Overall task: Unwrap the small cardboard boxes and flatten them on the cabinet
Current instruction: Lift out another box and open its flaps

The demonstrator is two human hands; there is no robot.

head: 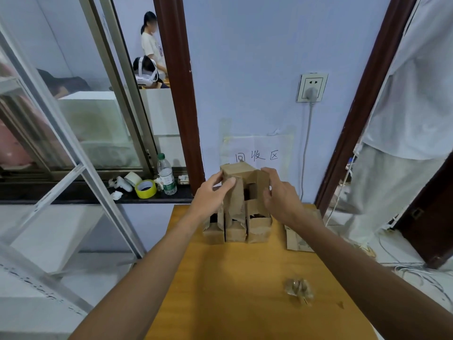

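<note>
My left hand (212,190) grips the left side of a small cardboard box (241,174), with my thumb on its front. My right hand (282,195) pinches its open right flap, fingers (268,171) curled over the top. Just below my fingers, a row of boxes (235,230) stands on the desk (220,298). A flattened box (297,239) lies under my right wrist, and crumpled wrapping (299,290) lies nearer me.
</note>
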